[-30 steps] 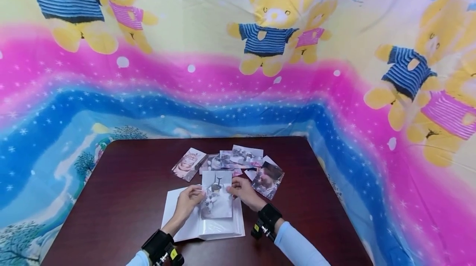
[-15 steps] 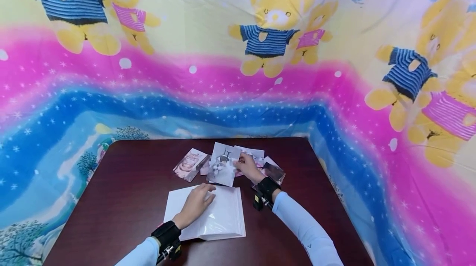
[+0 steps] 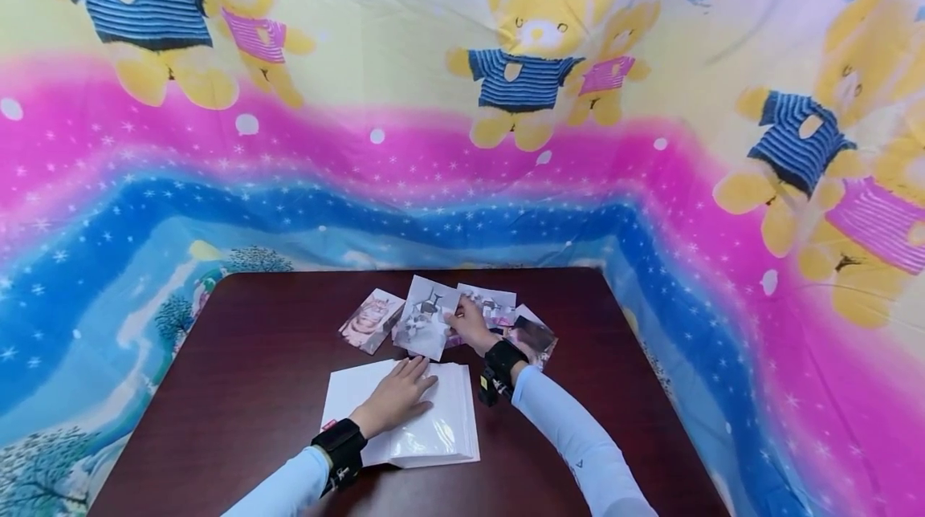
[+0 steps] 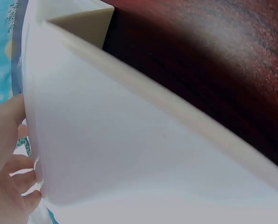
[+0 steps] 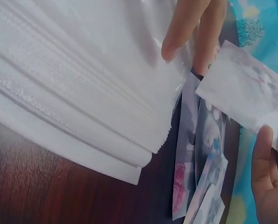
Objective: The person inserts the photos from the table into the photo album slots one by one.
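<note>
An open photo album [image 3: 437, 430] with white, clear-sleeved pages lies near the front of the table. My left hand [image 3: 396, 400] rests on it, fingers stretched toward the top edge of the pages. In the left wrist view the white album cover [image 4: 106, 135] fills most of the picture, with the left hand's fingers at its far edge. Beyond the album my right hand [image 3: 471, 327] pinches a pale photo [image 3: 421, 326] by its right side. The right wrist view shows that photo [image 5: 244, 86] tilted beside the album, with my right thumb on its face.
Behind the held photo, several photos [image 3: 499, 304] overlap on the dark wooden table [image 3: 238, 364]. One photo of a baby [image 3: 370, 319] lies to their left, and a darker one [image 3: 533, 338] to their right. A curtain [image 3: 405, 180] printed with bears hangs behind the table.
The right hand has carried the photo from over the album up to the loose photos. The left hand has let go of the photo and come down onto the album's page.
</note>
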`<state>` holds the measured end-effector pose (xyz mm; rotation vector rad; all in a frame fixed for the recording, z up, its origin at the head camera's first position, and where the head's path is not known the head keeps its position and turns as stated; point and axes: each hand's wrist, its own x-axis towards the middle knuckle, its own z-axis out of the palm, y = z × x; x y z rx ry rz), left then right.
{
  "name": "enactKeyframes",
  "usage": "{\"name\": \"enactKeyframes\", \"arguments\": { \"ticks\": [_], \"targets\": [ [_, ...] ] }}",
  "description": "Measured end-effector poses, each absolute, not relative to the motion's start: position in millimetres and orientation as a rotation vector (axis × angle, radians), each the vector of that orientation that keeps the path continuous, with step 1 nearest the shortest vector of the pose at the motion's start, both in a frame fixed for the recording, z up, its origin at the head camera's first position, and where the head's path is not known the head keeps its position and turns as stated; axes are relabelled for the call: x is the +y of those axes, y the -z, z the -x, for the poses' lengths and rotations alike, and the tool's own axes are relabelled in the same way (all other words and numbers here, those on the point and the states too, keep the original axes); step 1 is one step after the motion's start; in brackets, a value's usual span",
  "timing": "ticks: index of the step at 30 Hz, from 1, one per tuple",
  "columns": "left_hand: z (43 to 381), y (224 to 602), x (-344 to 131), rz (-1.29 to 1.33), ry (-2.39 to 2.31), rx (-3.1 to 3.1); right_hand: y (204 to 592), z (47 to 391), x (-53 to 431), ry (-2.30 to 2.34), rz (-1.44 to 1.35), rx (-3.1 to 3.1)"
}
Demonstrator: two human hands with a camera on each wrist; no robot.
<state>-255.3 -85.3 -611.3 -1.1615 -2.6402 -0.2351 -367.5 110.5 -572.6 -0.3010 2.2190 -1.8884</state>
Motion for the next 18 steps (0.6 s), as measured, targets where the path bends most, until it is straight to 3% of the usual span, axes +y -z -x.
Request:
{"name": "enactKeyframes", "arguments": {
  "ticks": [8, 18],
  "targets": [
    [258, 619, -86, 1.153, 0.212, -2.591, 555, 356, 108, 1.918, 0.295, 2.166],
    [259, 627, -88, 1.132, 0.229, -2.542, 594, 369, 108, 1.926, 0.158, 2.154]
  ]
}}
